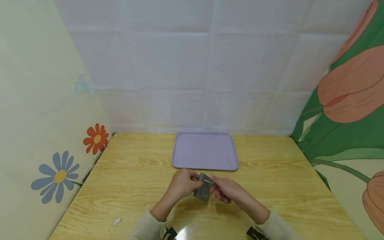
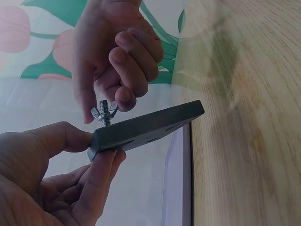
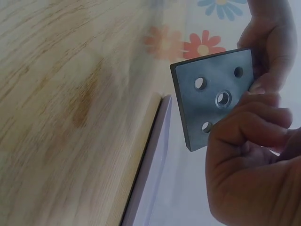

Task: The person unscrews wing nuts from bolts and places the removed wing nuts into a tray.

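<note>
Close above the table, my left hand (image 1: 182, 184) grips a grey square metal plate (image 1: 203, 192) by one corner, thumb on one face and fingers on the other. A threaded bolt (image 2: 103, 104) stands out of the plate near that corner, carrying a silver wing nut (image 2: 106, 114). My right hand (image 1: 228, 190) pinches the wing nut between thumb and a bent finger, its other fingers curled in. In the right wrist view, several round holes show in the plate's face; my right fingers hide the bolt there.
A shallow lilac tray (image 1: 205, 151) lies on the wood-grain table (image 1: 135, 176) just beyond my hands, near the back edge. A small white scrap (image 1: 116, 221) lies at front left. Printed cloth (image 1: 54, 100) walls in the table on the sides, plain white cloth behind.
</note>
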### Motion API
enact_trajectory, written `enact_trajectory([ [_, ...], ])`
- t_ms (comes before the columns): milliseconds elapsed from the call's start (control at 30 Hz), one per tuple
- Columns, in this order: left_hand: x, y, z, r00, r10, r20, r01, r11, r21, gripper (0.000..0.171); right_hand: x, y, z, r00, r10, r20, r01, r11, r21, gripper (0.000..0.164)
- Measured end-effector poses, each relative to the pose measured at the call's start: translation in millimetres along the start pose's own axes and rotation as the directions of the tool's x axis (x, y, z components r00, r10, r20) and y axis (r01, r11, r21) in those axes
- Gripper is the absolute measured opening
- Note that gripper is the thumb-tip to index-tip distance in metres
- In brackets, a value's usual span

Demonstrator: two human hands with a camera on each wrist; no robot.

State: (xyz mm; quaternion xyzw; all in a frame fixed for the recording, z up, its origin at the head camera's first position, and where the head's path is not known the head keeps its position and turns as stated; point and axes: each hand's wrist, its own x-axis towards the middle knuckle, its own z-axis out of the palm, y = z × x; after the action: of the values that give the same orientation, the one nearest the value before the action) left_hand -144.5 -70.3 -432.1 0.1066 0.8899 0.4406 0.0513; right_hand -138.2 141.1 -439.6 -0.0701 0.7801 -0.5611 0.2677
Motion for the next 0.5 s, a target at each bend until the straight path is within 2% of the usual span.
enact_trajectory([
  [167, -0.5, 0.6, -0.5, 1.000, -0.007, 0.003, 0.007, 1.000, -0.002, 0.016, 0.0, -0.5, 3.0, 0.999, -0.018, -0.040, 0.017, 0.999, -0.035, 0.058],
  [233, -0.8, 0.4, -0.7, 1.000, -0.008, 0.004, 0.008, 1.000, 0.002, 0.017, -0.4, -1.0, 4.3, 0.994, -0.065, -0.084, 0.054, 0.990, -0.127, 0.056],
  [300, -1.2, 0.1, -1.0, 1.000, -0.004, 0.003, 0.004, 1.000, 0.004, 0.017, -1.1, -1.0, 5.3, 0.979, -0.159, -0.124, 0.119, 0.952, -0.283, 0.051],
  [333, -1.5, -0.1, -1.0, 1.000, -0.003, 0.005, 0.003, 1.000, 0.003, 0.017, -1.5, -0.6, 5.8, 0.966, -0.218, -0.137, 0.152, 0.914, -0.377, 0.047],
  [367, -1.7, -0.2, -1.1, 1.000, -0.005, 0.007, 0.005, 1.000, 0.001, 0.016, -2.0, 0.0, 6.3, 0.948, -0.282, -0.145, 0.183, 0.860, -0.476, 0.042],
  [433, -1.8, -0.6, -1.1, 1.000, -0.004, 0.011, 0.004, 1.000, -0.006, 0.016, -2.9, 1.5, 7.0, 0.904, -0.406, -0.134, 0.230, 0.725, -0.649, 0.032],
  [500, -1.4, -0.6, -1.0, 1.000, -0.008, 0.015, 0.009, 1.000, -0.013, 0.015, -3.4, 3.1, 7.3, 0.855, -0.508, -0.108, 0.247, 0.581, -0.776, 0.023],
])
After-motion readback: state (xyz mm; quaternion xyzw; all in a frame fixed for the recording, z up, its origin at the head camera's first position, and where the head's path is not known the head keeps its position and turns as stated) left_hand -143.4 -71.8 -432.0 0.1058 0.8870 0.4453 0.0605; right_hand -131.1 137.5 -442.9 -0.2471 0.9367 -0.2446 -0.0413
